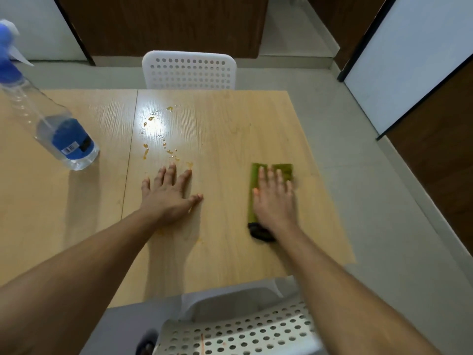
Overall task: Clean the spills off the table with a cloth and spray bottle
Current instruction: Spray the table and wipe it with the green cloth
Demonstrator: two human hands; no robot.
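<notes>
- My right hand (275,198) lies flat on the cloth (256,185), fingers straight and slightly spread, pressing it to the table (230,252).
- My left hand (169,194) is flat on bare wood, fingers splayed, thumb out to the right. Holds nothing.
- Cloth: one, green, folded into a strip, with a dark end (261,233) showing under my right wrist. Long axis runs toward and away from me; green end points away. It sits near the table's right edge, well apart from my left hand.
- Spills (163,147): amber drops scattered just beyond my left fingertips, running away from me toward the far edge. One drop (189,164) sits just beyond my index finger. Too many small ones to count. Faint orange smears also beside my left wrist (160,231).
- Spray bottle (51,119): one, clear with blue label and blue trigger head, standing far left, well apart from both hands. The wide lens makes it look tilted; nozzle points right.
- Chairs: two, white and perforated, one (189,70) at the far side, one (243,331) near me.
</notes>
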